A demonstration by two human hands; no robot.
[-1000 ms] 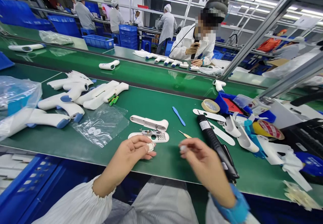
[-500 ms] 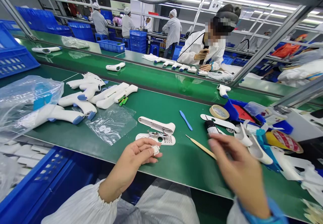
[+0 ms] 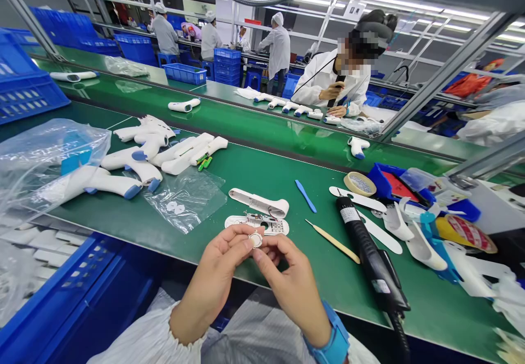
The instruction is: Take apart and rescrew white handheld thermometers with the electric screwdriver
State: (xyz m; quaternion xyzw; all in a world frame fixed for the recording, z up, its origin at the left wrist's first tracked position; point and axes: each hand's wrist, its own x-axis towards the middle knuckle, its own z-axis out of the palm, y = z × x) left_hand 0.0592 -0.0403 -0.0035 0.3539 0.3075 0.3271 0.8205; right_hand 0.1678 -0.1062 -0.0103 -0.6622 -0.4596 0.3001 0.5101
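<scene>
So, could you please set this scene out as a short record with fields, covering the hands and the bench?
Left hand: pinches a small round part between thumb and fingers
Right hand: fingertips close beside that part; contact unclear
Just beyond the hands: white half-shell; white panel bearing a circuit board
Tools on the right: flat blue tool, yellow-handled pointed tool, black corded tool
Left side: heaped white devices; clear bag, white discs in or on it
Opposite: co-worker in white

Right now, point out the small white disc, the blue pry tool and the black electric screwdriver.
Small white disc (image 3: 256, 240), head view: face.
Blue pry tool (image 3: 305, 196), head view: middle.
Black electric screwdriver (image 3: 372, 258), head view: body.
</scene>
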